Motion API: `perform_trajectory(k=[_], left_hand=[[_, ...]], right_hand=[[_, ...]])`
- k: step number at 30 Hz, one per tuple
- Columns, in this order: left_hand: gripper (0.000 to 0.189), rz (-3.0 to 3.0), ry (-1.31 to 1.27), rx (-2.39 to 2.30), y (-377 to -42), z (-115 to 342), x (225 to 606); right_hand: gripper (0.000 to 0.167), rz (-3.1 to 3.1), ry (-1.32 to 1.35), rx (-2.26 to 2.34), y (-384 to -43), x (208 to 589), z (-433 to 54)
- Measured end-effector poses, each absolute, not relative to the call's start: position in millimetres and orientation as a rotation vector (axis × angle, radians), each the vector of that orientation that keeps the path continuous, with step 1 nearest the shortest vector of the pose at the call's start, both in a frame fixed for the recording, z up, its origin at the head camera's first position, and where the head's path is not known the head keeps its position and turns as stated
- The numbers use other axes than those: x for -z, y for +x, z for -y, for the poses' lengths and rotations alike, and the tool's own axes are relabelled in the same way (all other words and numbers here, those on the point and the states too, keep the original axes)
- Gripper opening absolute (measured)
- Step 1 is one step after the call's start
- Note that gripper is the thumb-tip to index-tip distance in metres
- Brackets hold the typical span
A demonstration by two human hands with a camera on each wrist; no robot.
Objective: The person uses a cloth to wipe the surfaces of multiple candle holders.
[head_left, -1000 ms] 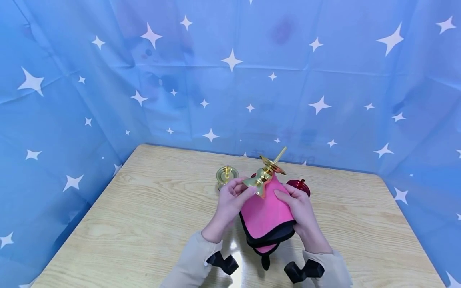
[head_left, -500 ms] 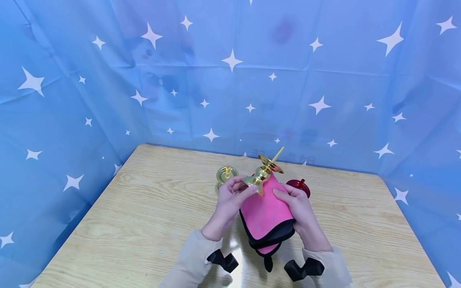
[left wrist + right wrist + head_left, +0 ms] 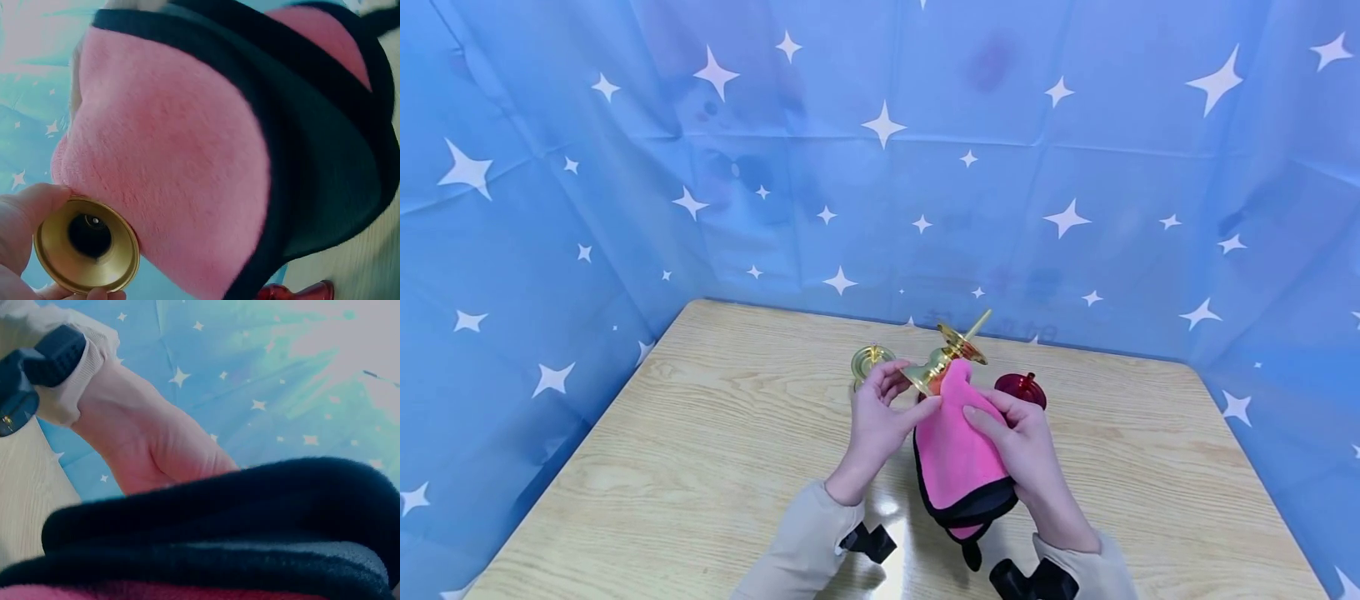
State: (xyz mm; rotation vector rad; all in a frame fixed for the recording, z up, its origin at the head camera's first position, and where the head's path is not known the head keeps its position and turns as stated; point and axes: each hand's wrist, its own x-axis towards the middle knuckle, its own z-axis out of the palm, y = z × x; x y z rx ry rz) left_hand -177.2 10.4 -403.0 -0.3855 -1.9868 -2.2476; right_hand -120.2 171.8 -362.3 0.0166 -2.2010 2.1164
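My left hand [image 3: 878, 425] grips a gold candlestick [image 3: 934, 367] by its flared base, tilted with its thin spike pointing up and to the right. The hollow underside of the base [image 3: 112, 259] faces the left wrist camera, thumb and fingertips at its rim. My right hand [image 3: 1028, 435] pinches a folded pink cloth [image 3: 958, 450] with black edging; its upper end lies over the candlestick's stem, below the drip dish. The lower folds hang over the table. In the right wrist view, black-edged folds [image 3: 219, 519] hide the right fingers.
Behind my left hand stands another gold candlestick [image 3: 871, 358]. A dark red candlestick [image 3: 1022, 388] is behind my right hand, partly covered by it. The wooden table [image 3: 737, 400] runs back to a blue curtain [image 3: 880, 208] with white stars.
The cloth's upper end has come round from behind the candlestick to the front of its stem. Its lower folds have swung slightly right; the left hand still holds the base.
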Motion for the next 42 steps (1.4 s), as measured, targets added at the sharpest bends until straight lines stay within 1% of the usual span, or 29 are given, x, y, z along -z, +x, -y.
perform_trajectory(k=[4,7,14,17,20,23,27,32,37,42], left_hand=[[0.050,1.976,-0.489,2.175,-177.2,-10.8,404.9],[0.051,1.966,-0.568,2.083,-176.3,-10.7,405.3],[0.062,1.899,-0.687,1.548,-175.0,-10.0,408.9],[0.065,1.850,-0.701,1.459,-175.4,-10.0,410.5],[0.062,1.844,-0.677,1.566,-174.4,-10.1,411.3],[0.056,1.848,-0.630,1.874,-172.1,-9.5,406.0],[0.048,1.790,-0.480,2.364,-172.3,-9.0,401.6],[0.039,1.753,-0.290,2.734,-174.7,-7.8,402.9],[0.037,1.783,-0.220,2.842,-177.1,-6.5,401.1],[0.042,1.820,-0.198,2.761,-179.7,-5.5,402.0]], right_hand=[[0.017,2.197,0.069,-2.088,-119.8,359.6,-174.2],[0.017,2.198,0.103,-2.066,-120.6,359.2,-176.6],[0.024,2.212,0.151,-2.033,-121.5,364.7,-178.3],[0.027,2.204,0.128,-2.063,-122.7,367.9,-177.3],[0.028,2.215,0.099,-2.069,-124.3,371.8,-175.6],[0.030,2.238,0.063,-2.050,-125.9,375.9,-174.6],[0.030,2.256,0.020,-2.053,-129.2,378.8,-175.8],[0.032,2.265,-0.034,-2.096,-137.6,378.9,-179.9],[0.032,2.278,-0.104,-2.107,-143.5,377.5,-179.4],[0.030,2.324,-0.112,-2.009,-141.3,375.7,-174.8]])
